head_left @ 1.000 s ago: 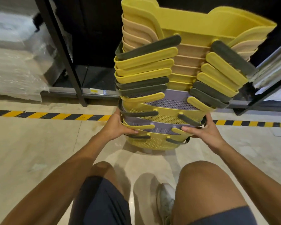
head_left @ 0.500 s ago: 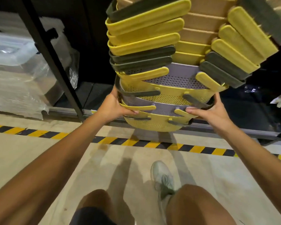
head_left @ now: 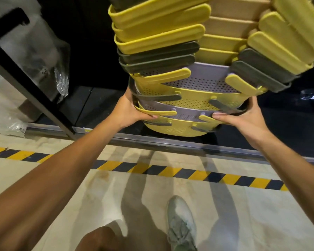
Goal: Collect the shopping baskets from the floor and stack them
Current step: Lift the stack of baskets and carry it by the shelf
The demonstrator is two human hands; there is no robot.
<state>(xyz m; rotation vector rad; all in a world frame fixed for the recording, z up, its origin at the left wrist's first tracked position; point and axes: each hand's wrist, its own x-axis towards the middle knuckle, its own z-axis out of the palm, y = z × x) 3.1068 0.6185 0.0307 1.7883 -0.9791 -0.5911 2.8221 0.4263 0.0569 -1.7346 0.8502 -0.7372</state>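
Observation:
A tall stack of nested shopping baskets point(head_left: 188, 98), yellow, grey and tan with flat handles, hangs in the air in front of me and runs out of the top of the view. My left hand point(head_left: 129, 109) grips the left side of the lowest baskets, thumb over a rim. My right hand point(head_left: 243, 116) grips the right side at the same height. The stack's bottom point(head_left: 176, 129) sits above the dark lower shelf, clear of the floor.
A black shelving upright point(head_left: 31, 87) slants at the left with plastic-wrapped goods point(head_left: 34, 48) behind it. A metal rail point(head_left: 170, 142) edges the shelf base. Yellow-black hazard tape point(head_left: 152, 169) crosses the pale floor. My shoe point(head_left: 179, 221) stands below.
Both hands have lifted the basket stack off the floor and carried it up and forward over the shelf rail. I have risen from a crouch.

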